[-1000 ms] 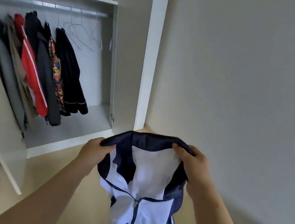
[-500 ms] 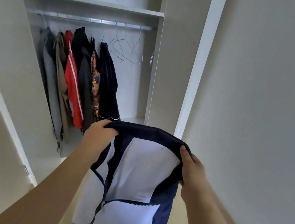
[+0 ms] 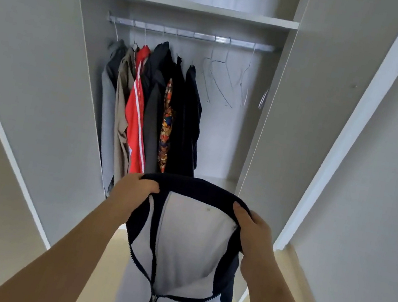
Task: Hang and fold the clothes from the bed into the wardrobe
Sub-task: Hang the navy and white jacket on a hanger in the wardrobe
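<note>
Lower centre of frame: navy-and-white zip jacket [image 3: 187, 242], gripped at the collar band by left hand [image 3: 136, 189] and right hand [image 3: 256, 231], with fingers curled over the rim and the collar spread wide. Judged soft, light and limp; hangs slack below the grip, zip part open. Best taken at collar and shoulders for feeding onto a hanger. Upper centre-right: empty wire hangers [image 3: 227, 81] on the rail [image 3: 194, 35], beside hung clothes [image 3: 151, 115]. No brand, label or writing legible; small dark speck inside the collar, unreadable.
</note>
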A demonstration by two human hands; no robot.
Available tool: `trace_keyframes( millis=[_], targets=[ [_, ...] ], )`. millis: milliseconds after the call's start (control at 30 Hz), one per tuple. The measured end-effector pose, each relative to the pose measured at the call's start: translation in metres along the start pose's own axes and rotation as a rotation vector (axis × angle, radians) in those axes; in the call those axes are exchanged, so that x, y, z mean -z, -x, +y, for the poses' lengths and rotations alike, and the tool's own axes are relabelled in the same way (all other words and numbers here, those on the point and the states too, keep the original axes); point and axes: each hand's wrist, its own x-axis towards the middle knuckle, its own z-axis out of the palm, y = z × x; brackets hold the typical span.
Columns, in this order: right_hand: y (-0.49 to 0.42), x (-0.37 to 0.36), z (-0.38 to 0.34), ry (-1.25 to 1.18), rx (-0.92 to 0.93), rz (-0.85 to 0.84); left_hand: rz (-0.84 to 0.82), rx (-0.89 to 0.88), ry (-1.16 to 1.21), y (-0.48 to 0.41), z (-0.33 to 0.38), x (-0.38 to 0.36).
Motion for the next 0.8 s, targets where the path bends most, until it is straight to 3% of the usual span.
trace_keyframes(
  millis=[133,333,800],
  targets=[
    [-0.050,-0.011,0.003,0.059,-0.040,-0.073,0.112,0.100,0.123,-0.040,0.004,-0.015],
    [-0.126,-0.032,-0.008,0.146,-0.016,-0.056,-0.006,0.196,0.470,-0.114,0.048,-0.042],
    [-0.345,-0.158,-0.083,0.305,0.105,-0.092,0.019,-0.009,0.628,-0.331,0.185,-0.064]
  ],
)
